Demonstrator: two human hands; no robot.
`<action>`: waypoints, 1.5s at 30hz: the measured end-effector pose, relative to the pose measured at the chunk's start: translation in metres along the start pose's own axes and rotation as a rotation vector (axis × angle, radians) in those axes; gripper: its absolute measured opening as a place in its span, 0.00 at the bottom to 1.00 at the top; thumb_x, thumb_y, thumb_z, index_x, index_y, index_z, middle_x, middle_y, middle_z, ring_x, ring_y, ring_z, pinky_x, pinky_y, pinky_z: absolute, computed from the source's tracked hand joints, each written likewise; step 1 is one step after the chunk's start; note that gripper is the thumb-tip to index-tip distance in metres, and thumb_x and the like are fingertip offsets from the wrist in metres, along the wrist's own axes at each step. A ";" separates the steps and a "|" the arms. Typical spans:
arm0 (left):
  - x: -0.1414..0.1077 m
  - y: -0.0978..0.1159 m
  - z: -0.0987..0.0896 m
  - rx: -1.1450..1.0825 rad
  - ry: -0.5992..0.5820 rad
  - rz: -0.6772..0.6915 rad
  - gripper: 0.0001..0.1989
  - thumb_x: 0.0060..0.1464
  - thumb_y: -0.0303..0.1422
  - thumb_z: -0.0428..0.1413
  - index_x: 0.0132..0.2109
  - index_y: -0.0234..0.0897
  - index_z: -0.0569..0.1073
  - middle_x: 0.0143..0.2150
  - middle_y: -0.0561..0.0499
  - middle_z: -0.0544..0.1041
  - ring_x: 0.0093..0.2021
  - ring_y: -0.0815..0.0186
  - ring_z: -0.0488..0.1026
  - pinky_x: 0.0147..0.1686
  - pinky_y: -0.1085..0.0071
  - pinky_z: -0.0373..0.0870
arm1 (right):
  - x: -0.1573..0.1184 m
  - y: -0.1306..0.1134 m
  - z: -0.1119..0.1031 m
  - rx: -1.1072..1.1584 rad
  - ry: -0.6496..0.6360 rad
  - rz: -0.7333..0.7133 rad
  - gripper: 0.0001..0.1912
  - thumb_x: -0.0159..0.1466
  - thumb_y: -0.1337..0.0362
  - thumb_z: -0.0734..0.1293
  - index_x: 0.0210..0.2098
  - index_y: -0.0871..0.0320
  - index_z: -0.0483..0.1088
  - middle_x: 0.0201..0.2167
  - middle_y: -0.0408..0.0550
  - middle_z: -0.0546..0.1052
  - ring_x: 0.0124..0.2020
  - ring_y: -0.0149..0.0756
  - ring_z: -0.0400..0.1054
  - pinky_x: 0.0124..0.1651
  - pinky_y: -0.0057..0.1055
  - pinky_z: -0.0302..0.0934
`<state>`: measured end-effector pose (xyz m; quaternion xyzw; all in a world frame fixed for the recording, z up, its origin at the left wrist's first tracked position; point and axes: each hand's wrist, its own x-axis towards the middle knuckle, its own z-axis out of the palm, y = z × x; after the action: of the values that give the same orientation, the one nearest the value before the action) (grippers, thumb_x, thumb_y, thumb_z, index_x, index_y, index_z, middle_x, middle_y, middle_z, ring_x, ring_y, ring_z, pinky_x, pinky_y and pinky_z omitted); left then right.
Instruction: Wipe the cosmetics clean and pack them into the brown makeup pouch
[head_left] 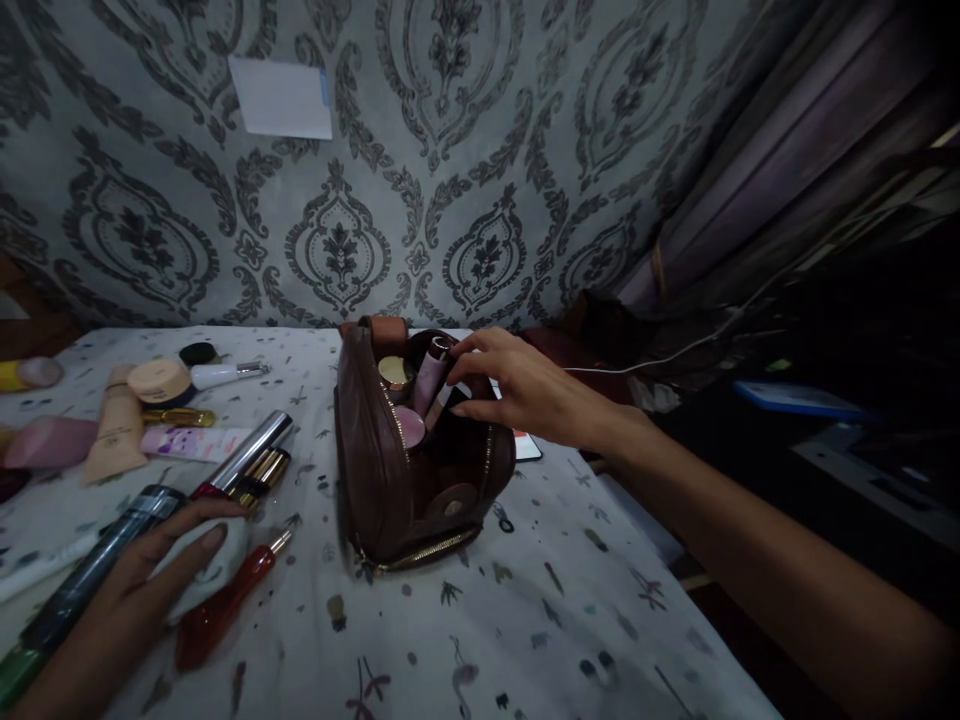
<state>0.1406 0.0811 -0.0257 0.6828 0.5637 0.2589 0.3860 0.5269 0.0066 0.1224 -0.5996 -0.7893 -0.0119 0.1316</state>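
Observation:
An unzipped brown makeup bag stands on the table with cosmetics inside it. My right hand reaches into its opening, with finger and thumb around a small tube with a black cap. Next to those fingers a pinkish tube stands upright, and a round pink container and a jar with a pale yellow lid are also in the bag. My left hand is closed over a white rounded item, partly hidden by the fingers. Beside it lies a red tool-shaped bottle.
Left of the bag lie a silver tube, a beige squeeze tube, a round beige jar, a purple-white tube and a long dark bottle. A phone-like flat object sits behind the bag. A white cable runs at right.

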 end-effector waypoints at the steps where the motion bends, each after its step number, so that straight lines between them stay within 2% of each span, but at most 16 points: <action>1: -0.001 0.000 0.000 -0.025 -0.015 -0.019 0.32 0.47 0.62 0.56 0.44 0.41 0.80 0.52 0.47 0.81 0.53 0.51 0.77 0.54 0.64 0.74 | -0.001 -0.001 0.000 -0.037 -0.018 -0.014 0.12 0.59 0.63 0.74 0.43 0.55 0.77 0.48 0.53 0.73 0.52 0.47 0.66 0.53 0.40 0.58; 7: 0.000 -0.004 -0.004 -0.104 -0.099 -0.058 0.31 0.45 0.61 0.59 0.46 0.42 0.79 0.54 0.48 0.80 0.60 0.51 0.72 0.62 0.62 0.65 | 0.001 -0.008 -0.002 -0.227 -0.109 -0.059 0.23 0.57 0.63 0.76 0.51 0.56 0.73 0.57 0.57 0.69 0.56 0.53 0.61 0.55 0.46 0.57; 11: 0.002 -0.005 -0.005 -0.099 -0.117 -0.064 0.31 0.45 0.60 0.59 0.47 0.42 0.79 0.56 0.48 0.79 0.61 0.50 0.71 0.62 0.61 0.66 | 0.008 -0.019 -0.005 -0.338 -0.190 -0.048 0.26 0.56 0.63 0.77 0.53 0.57 0.74 0.59 0.60 0.68 0.59 0.56 0.60 0.58 0.48 0.56; 16: 0.000 0.000 -0.001 -0.120 -0.078 -0.098 0.32 0.41 0.64 0.58 0.45 0.47 0.80 0.55 0.50 0.79 0.59 0.48 0.72 0.61 0.59 0.68 | 0.015 -0.026 0.000 -0.459 -0.235 -0.040 0.18 0.59 0.63 0.75 0.49 0.56 0.77 0.58 0.59 0.69 0.62 0.55 0.57 0.61 0.49 0.52; 22: -0.001 0.002 0.000 -0.170 -0.082 -0.111 0.32 0.39 0.65 0.59 0.44 0.48 0.79 0.55 0.51 0.79 0.62 0.46 0.69 0.65 0.55 0.61 | 0.020 -0.030 0.004 -0.553 -0.304 -0.064 0.09 0.63 0.67 0.69 0.42 0.60 0.79 0.54 0.59 0.72 0.60 0.52 0.57 0.59 0.45 0.50; 26: -0.003 0.001 0.002 -0.178 -0.062 -0.126 0.31 0.39 0.64 0.60 0.44 0.50 0.79 0.56 0.54 0.79 0.63 0.47 0.68 0.65 0.55 0.60 | 0.024 -0.031 0.006 -0.582 -0.288 -0.115 0.09 0.65 0.70 0.67 0.39 0.61 0.80 0.50 0.59 0.74 0.56 0.50 0.60 0.56 0.44 0.50; 31: -0.005 0.007 0.003 -0.218 -0.042 -0.177 0.31 0.34 0.65 0.61 0.40 0.52 0.80 0.52 0.55 0.80 0.61 0.45 0.70 0.64 0.52 0.62 | 0.027 -0.034 0.011 -0.596 -0.286 -0.092 0.10 0.65 0.72 0.64 0.38 0.61 0.79 0.47 0.58 0.76 0.54 0.50 0.61 0.55 0.44 0.49; 34: -0.005 0.007 0.002 -0.220 -0.040 -0.160 0.28 0.35 0.64 0.61 0.39 0.53 0.80 0.50 0.57 0.81 0.60 0.46 0.70 0.64 0.52 0.62 | 0.028 -0.035 0.014 -0.599 -0.292 -0.097 0.11 0.66 0.72 0.63 0.37 0.61 0.79 0.47 0.58 0.76 0.54 0.50 0.61 0.55 0.44 0.49; 40: -0.005 0.005 0.000 -0.207 -0.046 -0.142 0.28 0.38 0.63 0.60 0.41 0.54 0.80 0.51 0.57 0.81 0.58 0.46 0.72 0.65 0.51 0.61 | 0.028 -0.035 0.016 -0.579 -0.296 -0.098 0.12 0.65 0.72 0.64 0.41 0.61 0.79 0.47 0.58 0.75 0.53 0.49 0.61 0.55 0.44 0.49; 45: -0.006 0.010 0.000 -0.144 -0.062 -0.093 0.29 0.41 0.63 0.57 0.43 0.51 0.80 0.54 0.54 0.79 0.62 0.47 0.69 0.65 0.54 0.60 | 0.026 -0.035 0.013 -0.554 -0.308 -0.105 0.12 0.64 0.70 0.66 0.46 0.61 0.77 0.49 0.58 0.74 0.55 0.50 0.61 0.57 0.44 0.50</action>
<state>0.1451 0.0751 -0.0168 0.6341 0.5626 0.2592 0.4628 0.4846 0.0241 0.1205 -0.5659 -0.7965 -0.1419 -0.1585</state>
